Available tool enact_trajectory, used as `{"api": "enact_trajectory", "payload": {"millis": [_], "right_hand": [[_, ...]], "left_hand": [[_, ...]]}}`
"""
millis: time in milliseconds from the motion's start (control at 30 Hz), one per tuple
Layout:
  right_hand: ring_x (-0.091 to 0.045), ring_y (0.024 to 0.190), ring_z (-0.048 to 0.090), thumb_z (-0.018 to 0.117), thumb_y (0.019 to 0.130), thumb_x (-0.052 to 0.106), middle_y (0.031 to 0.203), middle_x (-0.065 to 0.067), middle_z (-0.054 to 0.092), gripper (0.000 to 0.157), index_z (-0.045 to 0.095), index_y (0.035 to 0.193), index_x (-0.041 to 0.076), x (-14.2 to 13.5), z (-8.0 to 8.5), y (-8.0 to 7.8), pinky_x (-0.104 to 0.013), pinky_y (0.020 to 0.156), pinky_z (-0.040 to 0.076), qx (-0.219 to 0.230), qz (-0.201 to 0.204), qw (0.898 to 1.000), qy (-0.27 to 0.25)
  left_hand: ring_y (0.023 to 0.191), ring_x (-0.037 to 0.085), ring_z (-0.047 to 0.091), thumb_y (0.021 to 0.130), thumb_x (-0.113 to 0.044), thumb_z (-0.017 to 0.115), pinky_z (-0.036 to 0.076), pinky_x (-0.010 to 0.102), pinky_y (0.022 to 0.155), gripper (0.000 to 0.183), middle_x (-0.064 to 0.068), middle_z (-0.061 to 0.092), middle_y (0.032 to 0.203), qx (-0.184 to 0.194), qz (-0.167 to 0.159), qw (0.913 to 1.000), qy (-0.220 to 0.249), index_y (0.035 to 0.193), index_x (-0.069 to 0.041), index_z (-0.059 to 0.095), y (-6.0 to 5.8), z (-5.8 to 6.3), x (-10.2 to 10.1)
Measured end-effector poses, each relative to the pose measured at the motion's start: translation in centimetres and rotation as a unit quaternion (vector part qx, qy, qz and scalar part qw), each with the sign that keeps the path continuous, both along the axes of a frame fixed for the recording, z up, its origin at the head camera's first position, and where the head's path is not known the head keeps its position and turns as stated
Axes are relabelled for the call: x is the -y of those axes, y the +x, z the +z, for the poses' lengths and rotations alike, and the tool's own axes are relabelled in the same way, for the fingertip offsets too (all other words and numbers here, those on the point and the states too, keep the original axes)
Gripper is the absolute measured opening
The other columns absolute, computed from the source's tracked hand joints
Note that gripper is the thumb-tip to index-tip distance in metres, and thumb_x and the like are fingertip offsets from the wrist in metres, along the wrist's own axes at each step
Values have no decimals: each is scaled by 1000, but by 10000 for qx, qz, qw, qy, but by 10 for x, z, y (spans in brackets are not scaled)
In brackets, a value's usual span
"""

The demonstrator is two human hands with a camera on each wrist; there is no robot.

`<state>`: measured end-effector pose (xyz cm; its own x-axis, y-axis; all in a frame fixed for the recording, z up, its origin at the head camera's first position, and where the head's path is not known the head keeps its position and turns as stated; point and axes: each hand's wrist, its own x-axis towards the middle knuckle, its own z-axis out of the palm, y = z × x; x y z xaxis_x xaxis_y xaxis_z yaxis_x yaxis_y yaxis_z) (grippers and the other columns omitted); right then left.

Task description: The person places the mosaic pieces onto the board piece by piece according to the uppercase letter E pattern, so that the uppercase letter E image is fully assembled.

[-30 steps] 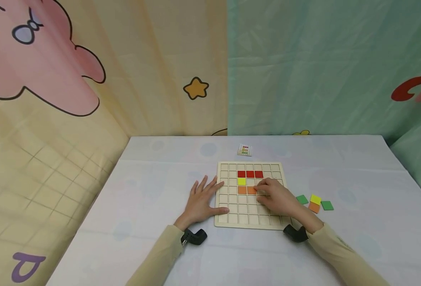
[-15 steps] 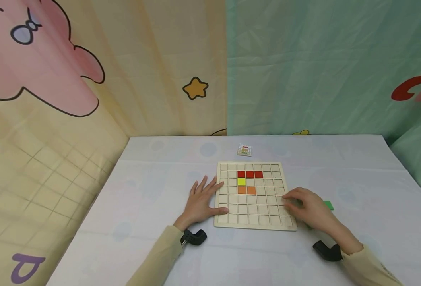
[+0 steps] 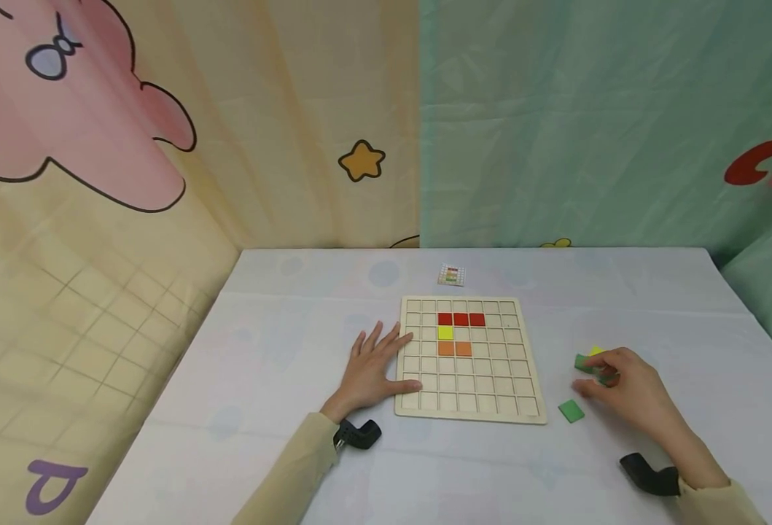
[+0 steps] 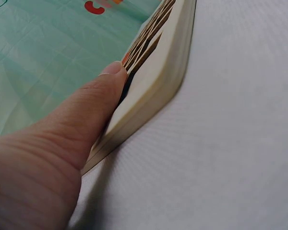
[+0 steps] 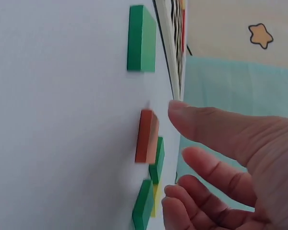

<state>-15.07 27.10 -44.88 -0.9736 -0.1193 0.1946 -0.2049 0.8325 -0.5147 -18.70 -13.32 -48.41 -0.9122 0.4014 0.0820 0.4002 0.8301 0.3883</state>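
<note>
A wooden grid board [image 3: 471,405] lies on the white table. It holds three red tiles [image 3: 461,319], a yellow tile [image 3: 445,332] and two orange tiles [image 3: 455,348]. My left hand [image 3: 386,357] lies flat beside the board, its thumb [image 4: 101,96] resting against the board's edge [image 4: 153,81]. My right hand [image 3: 595,375] hovers with relaxed fingers over loose tiles to the right of the board. Among them are an orange tile [image 5: 146,136], green tiles [image 5: 156,160] and a yellow tile [image 3: 595,351]. It holds nothing.
One green tile [image 3: 571,410] lies alone near the board's front right corner. A small pattern card [image 3: 450,275] sits behind the board. Printed curtains close off the back and the left side. Black wrist mounts [image 3: 358,434] sit on both forearms.
My right hand left the orange tiles on the board and moved right to the loose tiles. A green tile now lies apart near the board's corner. The left hand stayed put.
</note>
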Motion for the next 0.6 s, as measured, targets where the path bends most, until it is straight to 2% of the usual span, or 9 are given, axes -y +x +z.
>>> {"api": "enact_trajectory", "payload": {"millis": [133,200,333,600], "right_hand": [[-18,67,44,81,74,38,75,-3,50,45,64,87,-1,-6,1,2,-28,54,36,454,-163,9987,191],[-18,67,45,79,76,40,73,-2,51,45,64,87,-2,-6,2,2,-28,54,37,642,-141,9976,192],[-16,67,49,78,79,35,74,1,54,40,65,89,-2,-3,1,1,-26,54,41,703,-24,9975,79],[-16,68,51,81,76,20,76,0,57,33,67,93,-5,2,-1,2,-26,55,42,672,43,9977,46]], "left_hand": [[143,28,3,77,-65,64,-1,50,112,87,2,21,156,-13,6,10000,-34,148,-22,36,-1,0,0],[143,28,3,77,-65,64,-1,50,112,87,2,21,156,-20,14,10000,-36,148,-22,37,-1,0,0],[143,27,2,77,-65,64,-2,49,112,87,0,19,156,26,42,10000,-40,148,-23,36,-1,1,0],[143,28,3,78,-65,64,-2,49,112,86,1,21,156,-5,-1,10000,-8,148,-22,36,0,1,0]]}}
